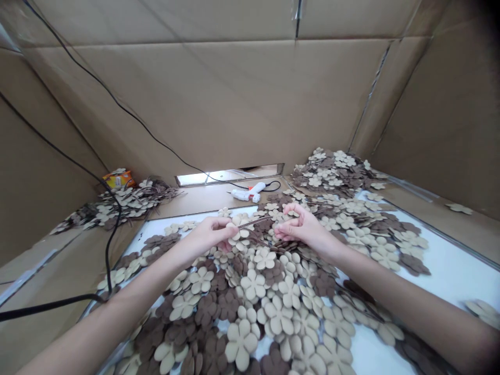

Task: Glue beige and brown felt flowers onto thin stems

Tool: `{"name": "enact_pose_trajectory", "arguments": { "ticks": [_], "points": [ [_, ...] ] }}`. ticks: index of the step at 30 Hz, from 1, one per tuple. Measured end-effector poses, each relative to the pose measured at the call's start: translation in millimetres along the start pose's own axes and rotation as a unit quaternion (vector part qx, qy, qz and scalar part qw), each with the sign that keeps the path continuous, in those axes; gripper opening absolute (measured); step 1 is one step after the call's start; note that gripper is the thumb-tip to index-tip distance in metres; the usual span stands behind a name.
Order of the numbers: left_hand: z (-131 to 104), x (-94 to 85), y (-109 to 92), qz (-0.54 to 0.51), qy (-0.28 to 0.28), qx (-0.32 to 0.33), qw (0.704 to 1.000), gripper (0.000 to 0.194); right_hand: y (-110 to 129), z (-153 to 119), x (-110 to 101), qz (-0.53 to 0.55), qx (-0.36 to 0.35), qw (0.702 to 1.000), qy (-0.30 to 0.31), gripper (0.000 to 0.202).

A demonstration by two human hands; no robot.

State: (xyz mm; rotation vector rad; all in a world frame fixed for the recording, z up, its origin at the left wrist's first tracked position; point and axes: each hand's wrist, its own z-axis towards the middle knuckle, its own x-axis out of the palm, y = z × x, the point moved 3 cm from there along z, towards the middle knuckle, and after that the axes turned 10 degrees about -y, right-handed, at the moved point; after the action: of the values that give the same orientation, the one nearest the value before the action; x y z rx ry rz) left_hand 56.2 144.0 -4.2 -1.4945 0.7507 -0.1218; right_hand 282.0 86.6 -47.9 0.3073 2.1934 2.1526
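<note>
My left hand is closed, thumb and fingers pinching one end of a thin brown strip. The strip points right across the gap between my hands, its far end free. My right hand hovers close to that end with thumb and forefinger apart, and nothing shows between them. Beige fabric flowers and dark brown fabric flowers lie in a thick loose layer under both hands. Some flowers by the left fingertips are partly covered, so I cannot tell whether the hand touches them.
Past my hands a white glue gun lies on the cardboard, its black cable running up left. Flower piles stand at back right and back left, beside an orange packet. Cardboard walls enclose the white work surface.
</note>
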Motion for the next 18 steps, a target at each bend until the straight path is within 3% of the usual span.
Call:
{"name": "enact_pose_trajectory", "arguments": {
  "ticks": [7, 18],
  "points": [
    [-0.1, -0.1, 1.4, 0.000, 0.004, 0.003, 1.000, 0.026, 1.2, -0.8, 3.1, -0.007, -0.027, 0.999, 0.027, 0.047],
    [0.2, -0.3, 1.0, -0.006, 0.003, 0.009, 1.000, 0.026, 3.7, -3.8, 3.7, -0.017, -0.050, 0.998, 0.022, 0.058]
  ]
}}
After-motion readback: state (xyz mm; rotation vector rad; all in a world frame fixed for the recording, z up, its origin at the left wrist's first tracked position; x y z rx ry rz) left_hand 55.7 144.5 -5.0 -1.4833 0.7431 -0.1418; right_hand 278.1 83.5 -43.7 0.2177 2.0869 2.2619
